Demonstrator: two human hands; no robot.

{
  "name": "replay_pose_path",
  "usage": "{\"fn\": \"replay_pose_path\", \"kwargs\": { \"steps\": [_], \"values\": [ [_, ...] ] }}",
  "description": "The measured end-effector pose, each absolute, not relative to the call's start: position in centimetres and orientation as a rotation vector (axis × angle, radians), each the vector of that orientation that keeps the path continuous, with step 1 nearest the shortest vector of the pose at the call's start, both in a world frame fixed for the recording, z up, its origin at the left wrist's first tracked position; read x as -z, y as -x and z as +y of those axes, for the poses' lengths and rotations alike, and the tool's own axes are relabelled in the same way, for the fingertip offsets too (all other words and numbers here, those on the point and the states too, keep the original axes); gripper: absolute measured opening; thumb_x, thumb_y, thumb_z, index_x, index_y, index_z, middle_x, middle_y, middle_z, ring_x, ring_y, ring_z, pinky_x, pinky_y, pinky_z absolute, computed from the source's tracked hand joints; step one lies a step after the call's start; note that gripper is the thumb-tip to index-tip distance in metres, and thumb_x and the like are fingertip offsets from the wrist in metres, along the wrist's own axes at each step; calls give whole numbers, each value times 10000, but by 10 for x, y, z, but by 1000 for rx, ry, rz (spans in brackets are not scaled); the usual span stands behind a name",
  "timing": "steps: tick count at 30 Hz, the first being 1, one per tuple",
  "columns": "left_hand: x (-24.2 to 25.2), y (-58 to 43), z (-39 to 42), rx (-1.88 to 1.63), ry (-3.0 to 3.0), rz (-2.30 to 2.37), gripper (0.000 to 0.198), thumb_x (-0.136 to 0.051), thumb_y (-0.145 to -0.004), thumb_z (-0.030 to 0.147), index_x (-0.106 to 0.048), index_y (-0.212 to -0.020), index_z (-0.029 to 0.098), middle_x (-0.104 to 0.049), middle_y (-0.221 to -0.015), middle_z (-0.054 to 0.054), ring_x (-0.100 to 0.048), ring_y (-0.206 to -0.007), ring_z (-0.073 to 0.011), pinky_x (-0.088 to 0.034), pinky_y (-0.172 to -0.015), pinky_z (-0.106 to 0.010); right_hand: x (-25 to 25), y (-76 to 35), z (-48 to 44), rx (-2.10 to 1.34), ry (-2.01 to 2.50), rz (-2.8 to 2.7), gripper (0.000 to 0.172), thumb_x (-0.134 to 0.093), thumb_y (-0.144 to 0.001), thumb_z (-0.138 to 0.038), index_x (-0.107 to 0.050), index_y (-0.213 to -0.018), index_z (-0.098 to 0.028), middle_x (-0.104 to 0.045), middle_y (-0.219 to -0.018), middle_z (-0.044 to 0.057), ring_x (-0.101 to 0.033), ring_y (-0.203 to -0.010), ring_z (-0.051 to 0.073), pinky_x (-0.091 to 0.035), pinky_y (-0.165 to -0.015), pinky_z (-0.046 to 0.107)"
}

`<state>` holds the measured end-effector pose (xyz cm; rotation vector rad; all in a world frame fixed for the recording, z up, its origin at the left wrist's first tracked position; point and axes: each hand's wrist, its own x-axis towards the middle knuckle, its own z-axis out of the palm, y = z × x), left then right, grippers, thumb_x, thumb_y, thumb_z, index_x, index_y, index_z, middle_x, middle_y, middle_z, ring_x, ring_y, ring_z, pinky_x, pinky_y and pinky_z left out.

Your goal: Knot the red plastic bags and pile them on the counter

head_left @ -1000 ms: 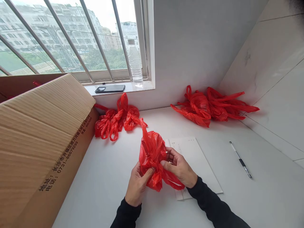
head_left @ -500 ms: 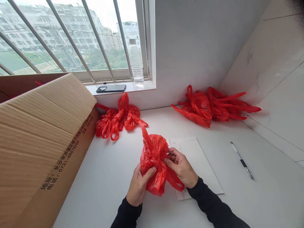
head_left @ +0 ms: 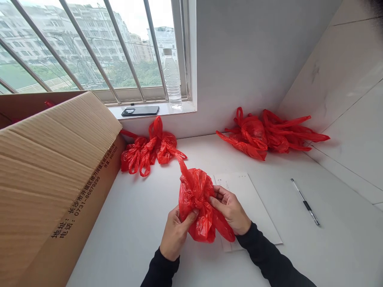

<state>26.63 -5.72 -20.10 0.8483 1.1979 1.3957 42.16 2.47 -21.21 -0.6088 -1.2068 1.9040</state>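
Observation:
Between my hands, above the white table, is a red plastic bag [head_left: 196,191] with a knot in its middle. One handle sticks up at the far left and another hangs down at the near right. My left hand [head_left: 177,230] grips the bag's lower left side, thumb on top near the knot. My right hand [head_left: 229,208] holds its right side, thumb pressed by the knot and fingers curled behind. What the bag contains is hidden. Partly under the bag and my right hand lies a white paper pad [head_left: 254,203] with small writing.
A large open cardboard box [head_left: 62,171] takes up the left side. Knotted red bags [head_left: 146,149] sit beside it, and more red bags [head_left: 257,135] lie by the back wall. A pen [head_left: 305,202] rests at right. On the windowsill are a phone [head_left: 140,110] and a water bottle [head_left: 172,81].
The bag has shifted slightly right and turned a little in my hands. Both hands keep their hold, and my right hand has moved slightly right with it.

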Motion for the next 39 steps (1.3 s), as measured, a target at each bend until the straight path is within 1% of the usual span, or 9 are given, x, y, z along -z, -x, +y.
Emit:
{"fn": "replay_pose_path", "kwargs": {
  "steps": [6, 9, 12, 16, 23, 27, 33, 36, 39],
  "values": [
    [200, -265, -56, -1472, -737, 1208, 299, -740, -813, 357, -706, -1050, 178, -759, -983, -69, -684, -905, -238, -542, -802, -328, 207, -423, 23, -1931, 583, -1261, 325, -614, -915, -402, -590, -1195, -240, -677, -1147, 80, -637, -1045, 226, -485, -974, 421],
    [202, -263, -54, -1538, -634, 1261, 406, -780, -769, 353, -694, -1122, 173, -762, -992, -79, -691, -906, -258, -546, -786, -336, 202, -423, 20, -1896, 599, -1436, 491, -701, -850, -394, -534, -1293, -266, -644, -1184, 65, -593, -1127, 233, -453, -1026, 416],
    [204, -262, -55, -1573, -612, 1289, 403, -788, -756, 342, -707, -1108, 161, -761, -1006, -91, -690, -925, -270, -540, -812, -345, 202, -422, 16, -1806, 686, -1560, 640, -800, -755, -310, -509, -1324, -282, -654, -1042, 27, -618, -1019, 216, -486, -962, 384],
    [201, -264, -59, -1499, -681, 1154, 371, -704, -821, 319, -690, -1163, 175, -737, -1094, -101, -666, -1002, -287, -521, -864, -368, 206, -420, 18, -1765, 748, -1440, 521, -764, -778, -258, -566, -1261, -258, -655, -897, 7, -633, -841, 187, -529, -839, 354],
    [192, -269, -59, -1361, -1059, 1036, 553, -697, -821, 290, -549, -1350, 225, -594, -1343, -113, -518, -1234, -317, -430, -1020, -397, 209, -424, 28, -1834, 658, -1225, 459, -711, -804, -213, -582, -1243, -250, -674, -1180, 60, -644, -1051, 230, -533, -916, 373],
    [191, -270, -58, -1395, -1049, 1086, 449, -675, -863, 262, -567, -1299, 239, -593, -1316, -103, -507, -1225, -281, -446, -1005, -375, 202, -425, 25, -1802, 619, -1326, 419, -682, -837, -253, -586, -1244, -253, -661, -1236, 61, -613, -1133, 246, -502, -984, 391],
    [194, -270, -58, -1469, -1012, 1183, 314, -678, -867, 265, -612, -1173, 256, -607, -1213, -74, -573, -1011, -215, -520, -772, -291, 195, -423, 21, -1809, 552, -1459, 476, -681, -854, -317, -544, -1305, -251, -617, -1313, 72, -584, -1186, 248, -479, -1014, 377],
    [194, -270, -59, -1436, -1022, 1175, 369, -661, -883, 278, -595, -1245, 274, -587, -1296, -76, -564, -1105, -225, -511, -849, -298, 197, -422, 21, -1816, 560, -1472, 555, -754, -785, -245, -549, -1301, -257, -636, -1288, 64, -608, -1150, 246, -490, -995, 374],
    [195, -271, -60, -1408, -1012, 1133, 401, -671, -877, 273, -593, -1270, 272, -615, -1294, -80, -544, -1194, -253, -480, -960, -341, 202, -422, 23, -1803, 616, -1406, 528, -749, -775, -194, -574, -1270, -254, -659, -1250, 56, -630, -1109, 238, -503, -976, 374]
  ]
}}
